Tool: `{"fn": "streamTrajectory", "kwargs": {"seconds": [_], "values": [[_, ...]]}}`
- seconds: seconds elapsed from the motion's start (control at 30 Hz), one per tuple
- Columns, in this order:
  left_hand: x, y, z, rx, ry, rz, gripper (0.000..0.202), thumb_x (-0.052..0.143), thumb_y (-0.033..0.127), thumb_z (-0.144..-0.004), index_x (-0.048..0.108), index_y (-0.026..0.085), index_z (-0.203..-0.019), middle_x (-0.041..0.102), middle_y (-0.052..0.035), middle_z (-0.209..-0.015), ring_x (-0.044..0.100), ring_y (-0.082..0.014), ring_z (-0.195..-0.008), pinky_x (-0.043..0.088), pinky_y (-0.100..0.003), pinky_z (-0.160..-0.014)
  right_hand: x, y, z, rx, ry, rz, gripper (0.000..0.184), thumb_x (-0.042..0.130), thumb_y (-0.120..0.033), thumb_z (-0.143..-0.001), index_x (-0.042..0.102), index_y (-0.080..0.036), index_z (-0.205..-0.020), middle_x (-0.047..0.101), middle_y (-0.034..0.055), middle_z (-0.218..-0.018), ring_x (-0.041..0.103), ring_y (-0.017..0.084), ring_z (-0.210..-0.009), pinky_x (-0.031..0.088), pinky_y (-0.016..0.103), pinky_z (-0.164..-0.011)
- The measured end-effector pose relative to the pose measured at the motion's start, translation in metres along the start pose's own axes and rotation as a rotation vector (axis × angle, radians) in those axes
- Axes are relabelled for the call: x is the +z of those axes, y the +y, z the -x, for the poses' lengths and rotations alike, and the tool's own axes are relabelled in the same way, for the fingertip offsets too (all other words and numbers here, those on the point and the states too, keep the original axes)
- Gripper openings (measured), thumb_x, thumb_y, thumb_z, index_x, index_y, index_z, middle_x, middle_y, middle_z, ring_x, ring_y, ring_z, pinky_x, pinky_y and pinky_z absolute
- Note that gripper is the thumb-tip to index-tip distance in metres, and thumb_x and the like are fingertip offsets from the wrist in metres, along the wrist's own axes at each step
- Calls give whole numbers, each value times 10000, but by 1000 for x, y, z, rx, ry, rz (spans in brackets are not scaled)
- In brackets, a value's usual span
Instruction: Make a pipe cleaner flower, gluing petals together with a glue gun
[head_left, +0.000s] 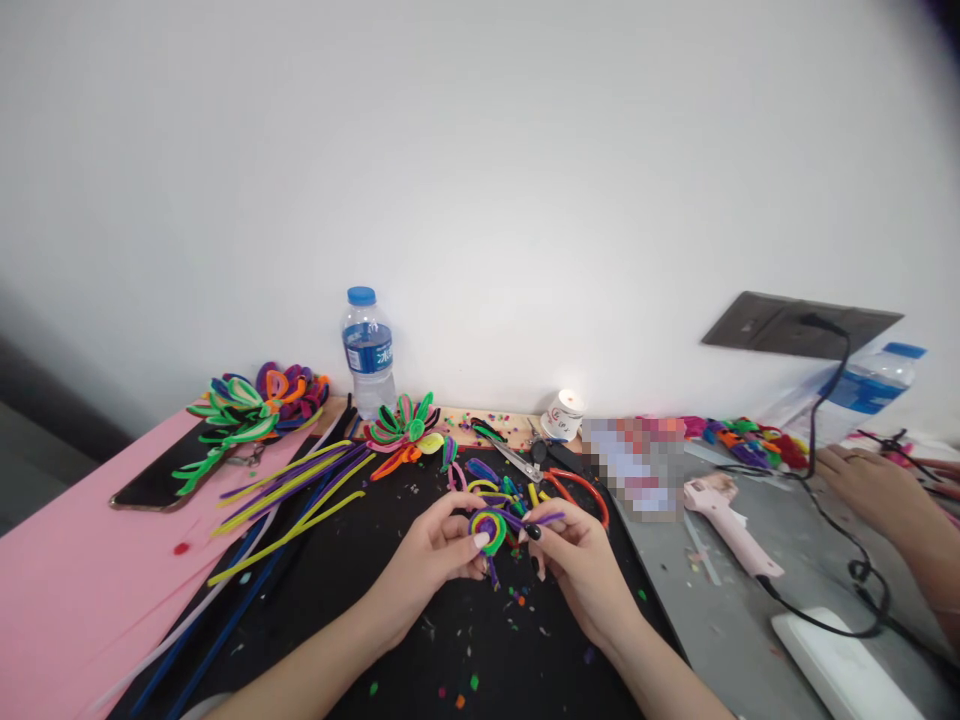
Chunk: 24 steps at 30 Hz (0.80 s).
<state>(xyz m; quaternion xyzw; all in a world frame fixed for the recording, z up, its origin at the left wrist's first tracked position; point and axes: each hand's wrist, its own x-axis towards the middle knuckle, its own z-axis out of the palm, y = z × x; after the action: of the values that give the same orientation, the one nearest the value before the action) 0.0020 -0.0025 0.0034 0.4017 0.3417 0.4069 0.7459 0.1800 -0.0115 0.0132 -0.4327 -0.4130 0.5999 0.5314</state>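
Observation:
Between thumb and fingers, my left hand (pixel 442 545) pinches a coil of pipe cleaner (pixel 487 531) wound in purple, yellow and green rings. A purple pipe cleaner (pixel 551 519) runs out from the coil's right side. My right hand (pixel 574 550), closed beside the coil, grips this purple strand near its end. Both hands are held just above a black mat (pixel 322 620). Right behind them lie several short coloured pipe cleaner pieces (pixel 510 490) and scissors with red-orange handles (pixel 592 490).
Finished-looking pipe cleaner flowers (pixel 409 430) and long yellow and purple pipe cleaners (pixel 292 485) lie left. A water bottle (pixel 367 355) and paper cup (pixel 562 415) stand near the wall. A pink glue gun (pixel 739 530) with a black cord lies right, near another person's hand (pixel 870 485).

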Motion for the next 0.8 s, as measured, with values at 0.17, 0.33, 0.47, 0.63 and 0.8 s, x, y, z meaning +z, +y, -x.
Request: {"fn": "streamTrajectory", "kwargs": {"seconds": [0.17, 0.33, 0.47, 0.63, 0.8], "values": [[0, 0, -1, -14, -5, 9, 258, 619, 240, -749, 515, 194, -981, 556, 21, -698, 533, -93, -599, 438, -246, -610, 0, 1, 0, 2, -12, -24, 70, 676, -213, -701, 633, -172, -738, 560, -28, -559, 416, 60, -445, 362, 169, -417], [0, 0, -1, 7, 7, 12, 223, 600, 254, -764, 525, 194, -966, 550, 20, -713, 524, -89, -592, 441, -249, -606, 1, -1, 0, 38, -28, 9, 87, 692, -216, -690, 633, -167, -733, 548, -36, -548, 420, 58, -446, 364, 169, -424], [-1, -2, -1, 22, 14, 4, 200, 598, 254, -766, 532, 197, -946, 527, 35, -674, 514, -85, -584, 435, -234, -589, 1, -3, 1, 79, -54, 6, 99, 703, -213, -678, 634, -162, -727, 518, -47, -515, 418, 57, -446, 351, 163, -419], [-3, -4, -1, 28, 21, -25, 177, 610, 251, -755, 535, 194, -904, 512, 39, -664, 507, -85, -571, 427, -221, -557, 1, -2, 0, 93, -57, -18, 109, 697, -221, -686, 619, -154, -723, 558, -28, -562, 418, 58, -453, 349, 169, -424], [-4, -4, -2, 25, -6, -75, 170, 609, 260, -752, 548, 188, -894, 504, 34, -678, 509, -90, -572, 431, -228, -548, -3, 0, -1, 60, -67, -65, 115, 656, -239, -736, 590, -149, -712, 539, -29, -550, 385, 54, -446, 310, 166, -417]]}}
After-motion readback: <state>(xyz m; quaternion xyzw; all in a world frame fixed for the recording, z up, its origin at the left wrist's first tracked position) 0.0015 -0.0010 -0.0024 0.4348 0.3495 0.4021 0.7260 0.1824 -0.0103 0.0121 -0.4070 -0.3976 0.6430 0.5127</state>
